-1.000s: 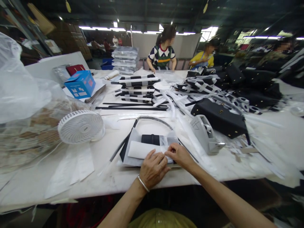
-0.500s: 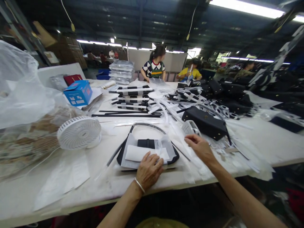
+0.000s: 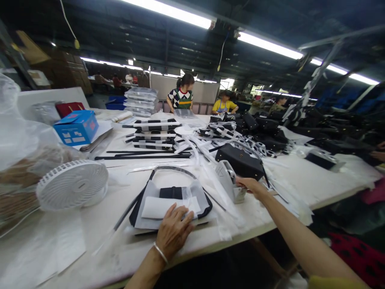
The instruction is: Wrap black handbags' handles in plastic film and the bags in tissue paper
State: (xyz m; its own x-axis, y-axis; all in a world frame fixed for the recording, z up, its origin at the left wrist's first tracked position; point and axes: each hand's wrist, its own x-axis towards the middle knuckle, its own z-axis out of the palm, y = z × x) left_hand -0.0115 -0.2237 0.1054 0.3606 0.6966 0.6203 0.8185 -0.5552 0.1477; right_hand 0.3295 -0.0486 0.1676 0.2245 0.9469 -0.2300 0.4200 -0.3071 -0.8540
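Observation:
A black handbag (image 3: 134, 220) lies on the table in front of me, its curved strap standing up at the back. White tissue paper (image 3: 198, 185) and a folded white sheet (image 3: 155, 207) cover most of it, around a dark panel (image 3: 171, 192). My left hand (image 3: 176, 226) rests on the folded sheet with fingers spread. To the right, my right hand (image 3: 251, 186) has its fingers pinched together at the end of a grey-white tape dispenser (image 3: 224, 176). What lies between those fingertips is too small to make out.
A white fan (image 3: 75, 184) and a blue box (image 3: 76, 127) stand at left. Behind the bag are black strips (image 3: 144, 155) and stacked wrapped bags (image 3: 155, 134). Another black bag (image 3: 240, 160) sits beyond the dispenser. Two people (image 3: 182, 98) work across the table.
My right hand has reached the tape dispenser and its fingers have closed there. My left hand stays on the folded sheet. The view has turned a little to the right.

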